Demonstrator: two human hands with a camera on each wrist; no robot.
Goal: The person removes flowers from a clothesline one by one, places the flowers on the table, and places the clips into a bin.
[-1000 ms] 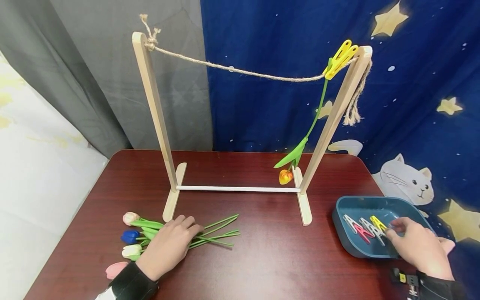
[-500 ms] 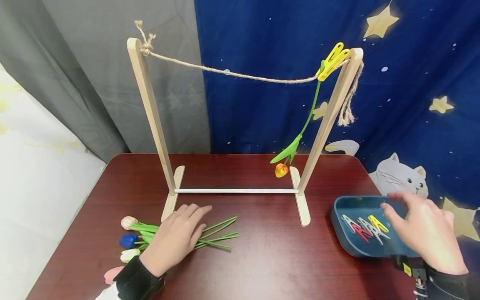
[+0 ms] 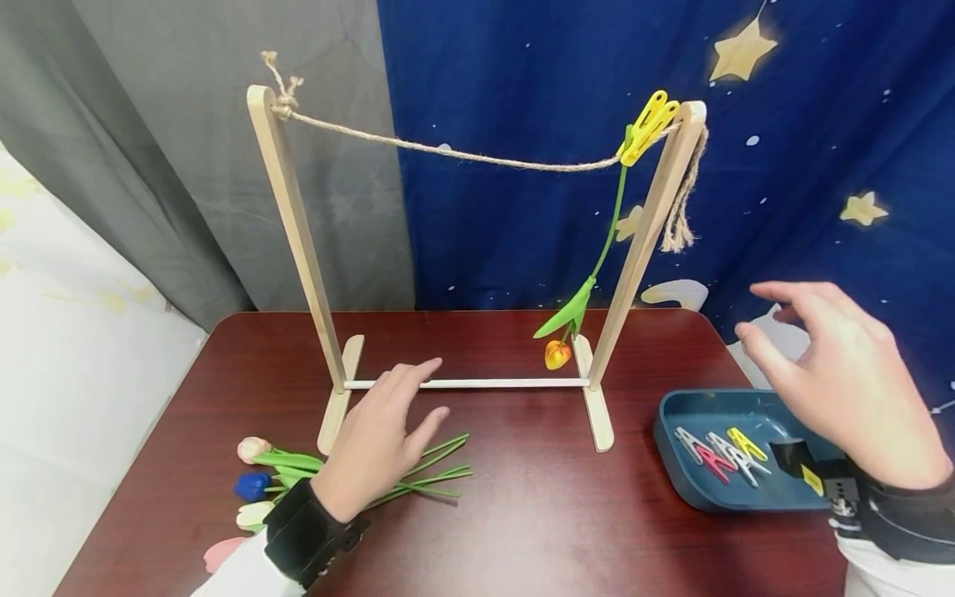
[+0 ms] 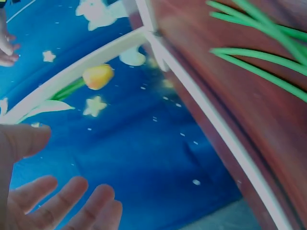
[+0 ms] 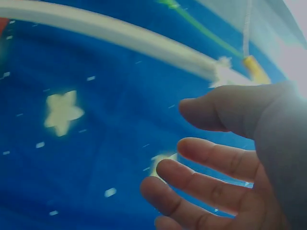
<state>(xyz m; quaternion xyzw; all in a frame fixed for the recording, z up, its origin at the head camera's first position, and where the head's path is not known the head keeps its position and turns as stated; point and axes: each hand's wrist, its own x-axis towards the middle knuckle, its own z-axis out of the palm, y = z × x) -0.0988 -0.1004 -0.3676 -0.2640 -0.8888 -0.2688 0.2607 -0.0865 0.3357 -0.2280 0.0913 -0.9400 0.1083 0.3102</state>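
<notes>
My left hand is raised above a bunch of artificial tulips, fingers spread and holding nothing. The stems lie pointing right, with a cream-pink bloom, a blue bloom, a white bloom and a pink bloom at the left. My right hand hovers over the blue bin, thumb and fingers apart with nothing between them. Inside the bin lie several clothespins, among them a yellow clothespin and a red clothespin.
A wooden stand carries a sagging rope. Near its right post a yellow clothespin clips an orange tulip upside down on the rope. A white crossbar joins the feet on the dark red table.
My right hand has risen out of the bin. My left hand has lifted off the tulips, moving up and right, its fingers spreading. The head view has shifted slightly.
</notes>
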